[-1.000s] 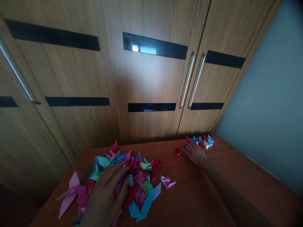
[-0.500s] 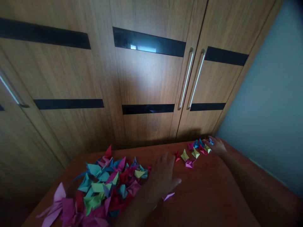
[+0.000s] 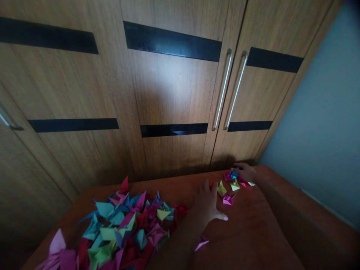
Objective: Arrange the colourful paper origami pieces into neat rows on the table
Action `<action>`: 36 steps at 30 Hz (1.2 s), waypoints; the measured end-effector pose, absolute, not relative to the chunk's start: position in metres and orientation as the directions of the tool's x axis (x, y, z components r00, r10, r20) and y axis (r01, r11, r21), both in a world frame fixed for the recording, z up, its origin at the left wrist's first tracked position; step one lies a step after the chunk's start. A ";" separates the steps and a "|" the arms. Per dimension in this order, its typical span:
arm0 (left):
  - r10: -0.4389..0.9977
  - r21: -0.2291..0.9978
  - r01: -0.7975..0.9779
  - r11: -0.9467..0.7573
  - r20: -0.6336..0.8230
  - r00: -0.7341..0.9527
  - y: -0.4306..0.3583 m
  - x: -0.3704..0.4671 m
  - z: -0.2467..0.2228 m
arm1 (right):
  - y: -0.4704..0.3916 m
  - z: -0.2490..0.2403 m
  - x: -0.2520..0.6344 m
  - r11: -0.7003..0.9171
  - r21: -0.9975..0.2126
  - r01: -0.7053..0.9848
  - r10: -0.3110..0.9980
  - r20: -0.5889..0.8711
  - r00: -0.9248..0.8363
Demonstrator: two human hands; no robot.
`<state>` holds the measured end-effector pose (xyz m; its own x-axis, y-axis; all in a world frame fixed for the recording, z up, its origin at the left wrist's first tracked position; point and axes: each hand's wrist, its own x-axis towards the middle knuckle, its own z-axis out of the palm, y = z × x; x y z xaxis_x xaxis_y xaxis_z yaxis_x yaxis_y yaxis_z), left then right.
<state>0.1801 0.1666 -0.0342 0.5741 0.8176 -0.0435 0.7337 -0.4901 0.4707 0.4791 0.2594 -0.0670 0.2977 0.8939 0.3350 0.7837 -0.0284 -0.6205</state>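
Note:
My left hand (image 3: 207, 205) is open, palm down, with its thumb spread away from the fingers. Its fingertips are close to a yellow folded paper piece (image 3: 222, 188) and partly cover a red one. A bright pink folded piece (image 3: 228, 199) lies just right of these fingers. Farther back on the right, my right hand (image 3: 246, 172) reaches with extended fingers over blue origami pieces (image 3: 234, 174), and its fingertips are partly hidden. Under my left forearm, a pale pink folded piece (image 3: 201, 243) rests on the reddish-brown tabletop (image 3: 247, 228).
A large heap of colourful origami cranes (image 3: 140, 221) covers the table's left part. Behind the table rises a wooden wardrobe (image 3: 174, 90) with black strips and metal handles (image 3: 223, 90). A pale blue-grey wall (image 3: 323, 142) stands at the right.
My left hand has moved right, nearer the small group of folded pieces. The right hand has shifted left across that group. The view has shifted slightly.

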 end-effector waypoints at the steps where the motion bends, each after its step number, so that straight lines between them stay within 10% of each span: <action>1: 0.818 0.467 0.734 -0.493 -0.039 0.574 0.167 0.183 -0.035 | 0.259 -0.069 0.475 -0.004 -0.610 0.793 0.915 0.318 0.249; 12: 0.822 0.433 0.736 -0.521 0.021 0.569 0.166 0.189 -0.037 | 0.203 -0.064 0.413 0.221 -0.552 0.804 0.968 0.223 -0.113; 19: 0.781 0.414 0.711 -0.569 0.001 0.625 0.185 0.181 -0.036 | 0.174 -0.067 0.443 -0.016 -0.766 0.643 0.994 0.059 0.095; 36: 0.724 0.563 0.550 -0.617 0.133 0.676 0.141 0.182 -0.025 | 0.111 -0.074 0.346 0.176 -0.982 0.067 0.959 0.187 0.213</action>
<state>0.1816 0.1408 -0.0254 0.6765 0.7244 0.1325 0.5501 -0.6167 0.5631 0.3463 0.1110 -0.0742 0.2135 0.9589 0.1867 0.0675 0.1762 -0.9820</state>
